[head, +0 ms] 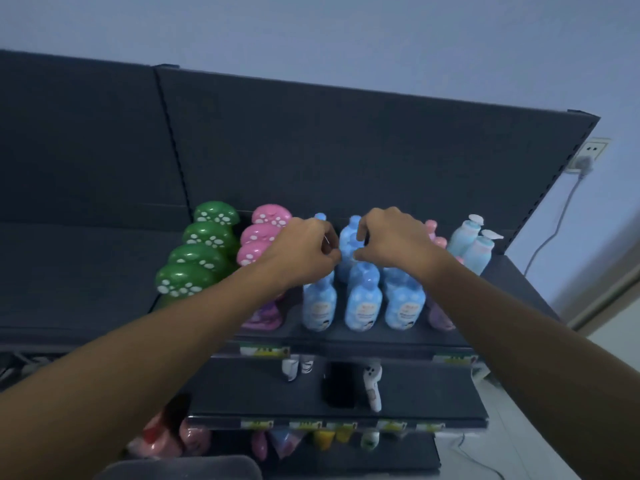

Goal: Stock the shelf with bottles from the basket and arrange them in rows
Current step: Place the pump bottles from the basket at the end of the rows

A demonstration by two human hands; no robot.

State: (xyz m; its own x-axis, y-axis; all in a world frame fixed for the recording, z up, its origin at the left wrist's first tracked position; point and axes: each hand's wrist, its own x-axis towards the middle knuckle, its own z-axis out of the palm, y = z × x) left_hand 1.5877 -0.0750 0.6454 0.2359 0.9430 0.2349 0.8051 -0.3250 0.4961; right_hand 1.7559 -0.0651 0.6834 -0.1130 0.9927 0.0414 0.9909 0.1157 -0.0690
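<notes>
Nearest the camera, a grey rim at 6 o'clock [180, 467] may be the basket; it is too cropped to be sure, and no bottles show in it. Beyond it, two lower shelves [339, 422] hold assorted bottles, blurred.

Both forearms reach up to the top shelf [346, 336], toward 12 o'clock. On it, front to back, stand three rows of blue bottles [363, 303], with green bottles [194, 268] at 9 o'clock of them, pink bottles [259, 237] between green and blue, and pump bottles [474, 244] at 3 o'clock.

The left hand [304, 251] and right hand [391, 240] are close together but apart, curled from either side around one blue bottle in the middle row [349, 244]. Thumb and fingertips appear to pinch its upper body; firm contact on both sides cannot be confirmed, and the left hand may also be touching the left row.

Judged step: seating and squaring this bottle in its row. To do it well:
- grip low on the shoulder rather than the cap, so that the bottle stays upright;
- slide it back until it just touches its neighbour behind;
- align the label forward with the front row;
- release one hand at a time, since packed neighbours at 3 and 9 o'clock tip easily.
</notes>
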